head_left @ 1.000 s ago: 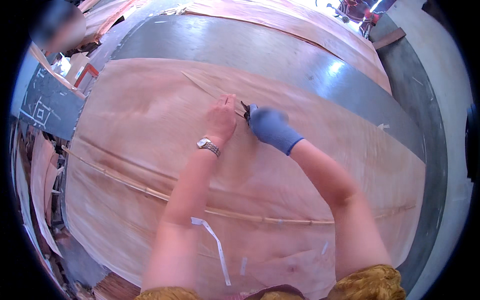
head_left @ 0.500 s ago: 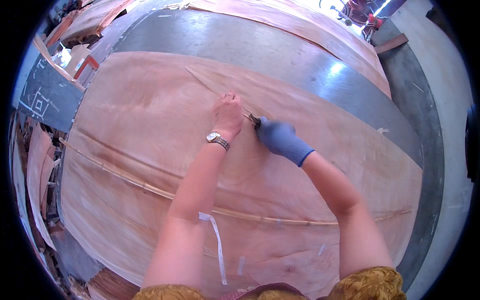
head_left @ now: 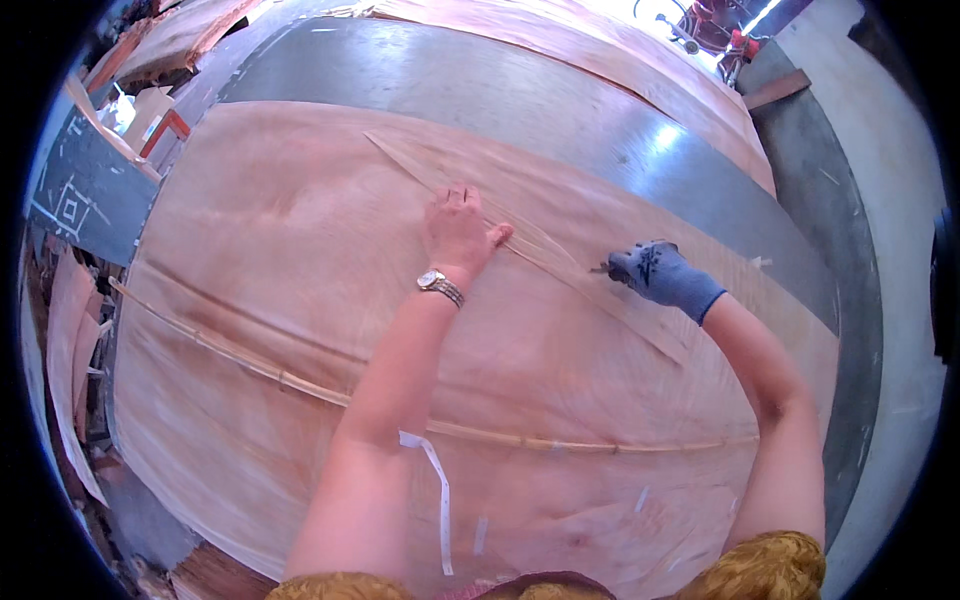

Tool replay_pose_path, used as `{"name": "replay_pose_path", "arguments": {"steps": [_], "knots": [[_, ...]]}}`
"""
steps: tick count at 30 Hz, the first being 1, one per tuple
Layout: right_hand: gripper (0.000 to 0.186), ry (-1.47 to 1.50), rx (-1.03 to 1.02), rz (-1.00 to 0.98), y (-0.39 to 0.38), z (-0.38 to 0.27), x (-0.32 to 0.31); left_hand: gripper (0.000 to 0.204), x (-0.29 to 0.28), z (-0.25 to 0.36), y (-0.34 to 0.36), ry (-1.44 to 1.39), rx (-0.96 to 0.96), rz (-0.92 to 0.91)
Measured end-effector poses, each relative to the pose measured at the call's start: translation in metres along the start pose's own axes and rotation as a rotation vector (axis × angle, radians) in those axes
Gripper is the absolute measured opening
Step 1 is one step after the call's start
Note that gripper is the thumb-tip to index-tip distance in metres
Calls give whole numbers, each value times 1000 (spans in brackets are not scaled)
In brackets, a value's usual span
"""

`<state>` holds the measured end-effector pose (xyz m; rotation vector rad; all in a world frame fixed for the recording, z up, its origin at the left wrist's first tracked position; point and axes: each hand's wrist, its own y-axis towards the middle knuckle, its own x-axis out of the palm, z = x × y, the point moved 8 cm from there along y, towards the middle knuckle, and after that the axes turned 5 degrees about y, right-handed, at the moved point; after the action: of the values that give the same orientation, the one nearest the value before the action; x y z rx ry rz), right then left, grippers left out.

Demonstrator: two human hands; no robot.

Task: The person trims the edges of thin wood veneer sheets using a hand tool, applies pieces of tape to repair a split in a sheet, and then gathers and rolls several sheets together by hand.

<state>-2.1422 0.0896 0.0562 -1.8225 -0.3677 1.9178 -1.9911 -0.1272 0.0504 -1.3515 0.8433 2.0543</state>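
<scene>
My bare left hand (head_left: pixel 462 232), with a metal wristwatch (head_left: pixel 440 286) at the wrist, lies on a large sheet of wood veneer (head_left: pixel 270 200). Its fingers are flat and the thumb is stretched out to the right. Under and beside it, a narrow strip of veneer (head_left: pixel 610 305) runs slantwise from upper left to lower right. To the right, my right hand (head_left: pixel 662 275) wears a blue-grey glove and is closed around a small dark tool (head_left: pixel 600 268). Only the tool's tip shows, near the strip; the glove hides its kind.
A long thin bamboo-like stick (head_left: pixel 290 380) crosses the veneer nearer to me, passing under my left forearm. A white tape strip (head_left: pixel 440 505) lies beside that arm. Beyond the sheet is a grey metal tabletop (head_left: pixel 440 75); more veneer (head_left: pixel 700 120) lies behind it. Veneer scraps (head_left: pixel 72 350) stand at the left.
My right hand has moved to the right with the tool, away from my left hand. The left thumb has spread out. More of the slanting strip now shows between the hands.
</scene>
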Motion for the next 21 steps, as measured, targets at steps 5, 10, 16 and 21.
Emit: {"name": "replay_pose_path", "arguments": {"steps": [5, 10, 16, 21], "knots": [[17, 146, -20, 440, 74, -39, -65, 59, 3, -3, 0, -101, -10, 23], [16, 61, -94, 376, 136, -67, -72, 58, 2, -1, 5, -60, 42, 86], [16, -20, -26, 310, 136, -62, -66, 60, 4, -4, 2, -92, -16, -12], [16, -11, 196, 264, 89, -53, -41, 57, 8, -5, 1, -121, 35, 95]]}}
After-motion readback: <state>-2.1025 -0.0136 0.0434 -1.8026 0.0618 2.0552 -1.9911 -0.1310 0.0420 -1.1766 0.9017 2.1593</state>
